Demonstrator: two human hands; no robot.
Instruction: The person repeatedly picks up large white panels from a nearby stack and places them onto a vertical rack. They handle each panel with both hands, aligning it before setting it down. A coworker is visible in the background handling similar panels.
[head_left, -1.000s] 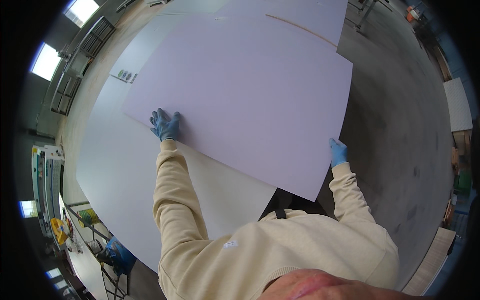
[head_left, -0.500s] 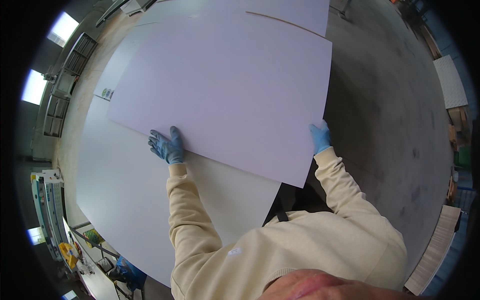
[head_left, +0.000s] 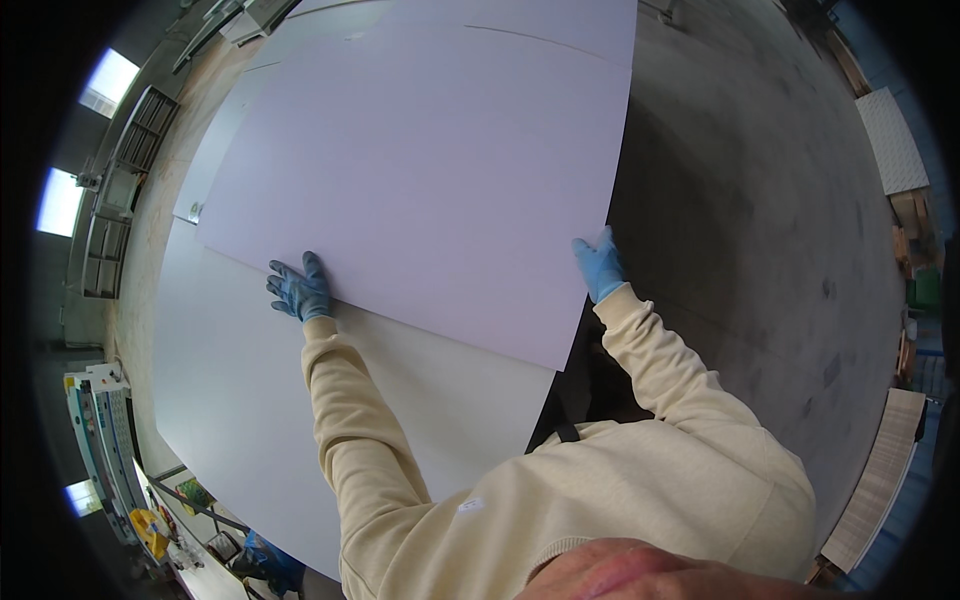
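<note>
Top board (head_left: pixel 430 180): large, pale, flat, lying skewed on a stack of like boards (head_left: pixel 250 400), its near corner overhanging the stack's edge toward me. That skew leaves two near edges free to take hold of, which I judge is why the hands sit where they do.

Left hand (head_left: pixel 298 290), blue glove, lies open and flat with fingers spread on the near left edge, palm down; looks like pressing or steering rather than clamping.

Right hand (head_left: pixel 600 265), also blue-gloved, is at the right edge near the corner, fingers curled against the rim. Whether they wrap under it I cannot tell.

Arms set wide apart, cream sleeves, which suits balancing so broad a sheet.

Around: grey concrete floor (head_left: pixel 760 220) to the right, more stacked boards (head_left: pixel 890 140) far right, a metal rack (head_left: pixel 110 210) at left.
</note>
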